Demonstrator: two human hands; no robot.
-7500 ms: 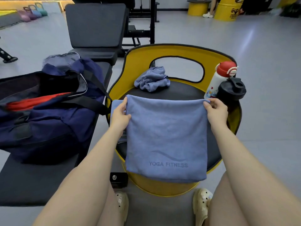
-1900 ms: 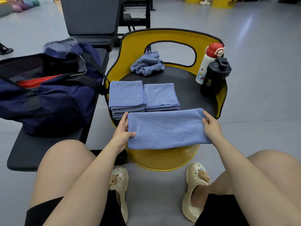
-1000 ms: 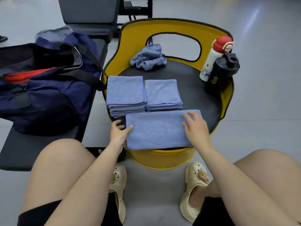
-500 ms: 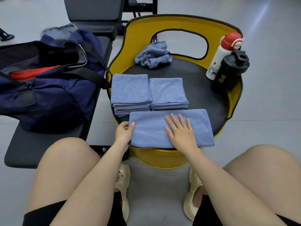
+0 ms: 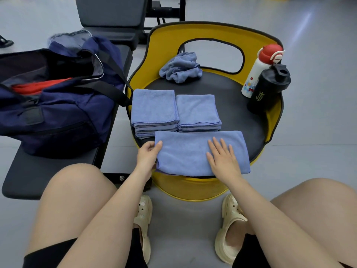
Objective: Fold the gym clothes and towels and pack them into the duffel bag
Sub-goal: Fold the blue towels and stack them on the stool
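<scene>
- A gym: a black padded weight bench (image 5: 108,14) with a metal frame stands on smooth grey flooring (image 5: 318,45).
- A black shaker bottle (image 5: 267,89) stands beside a navy fabric duffel bag (image 5: 58,113).

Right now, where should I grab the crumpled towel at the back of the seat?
Pinch the crumpled towel at its raised top bunch, coming from above and the front. It lies in a loose heap with no flat edge, and the yellow backrest stands close behind it.

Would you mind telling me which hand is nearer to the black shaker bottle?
Right. The right hand lies flat on the half-folded towel, below and left of the black shaker bottle. The left hand grips the towel's far left edge, much farther away.
</scene>
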